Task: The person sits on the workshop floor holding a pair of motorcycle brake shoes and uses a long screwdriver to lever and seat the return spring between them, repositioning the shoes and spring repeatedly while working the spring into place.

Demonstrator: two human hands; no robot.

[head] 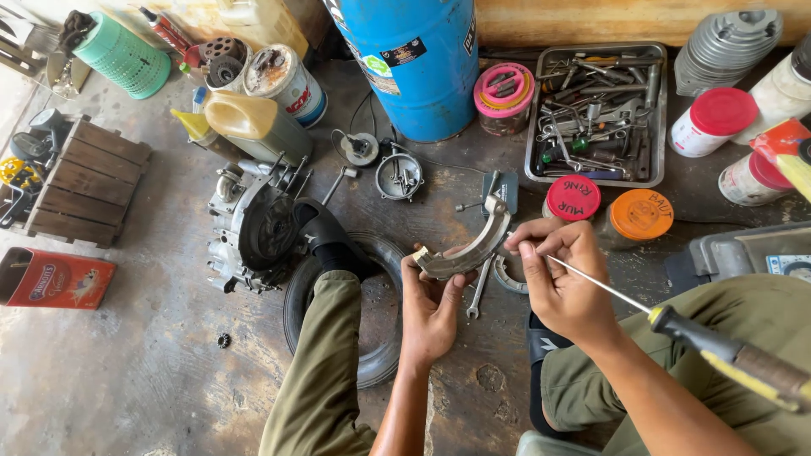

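My left hand holds a curved grey metal brake shoe from below, lifted over the floor. My right hand pinches the shoe's right end with its fingertips. That hand also grips the thin shaft of a screwdriver, whose yellow and black handle points back along my right forearm. A second curved shoe and a small spanner lie on the floor just beneath my hands.
A small tyre lies under my left leg, next to an engine casing. Beyond stand a blue drum, a metal tray of tools, red-lidded and orange-lidded jars, and a wooden crate.
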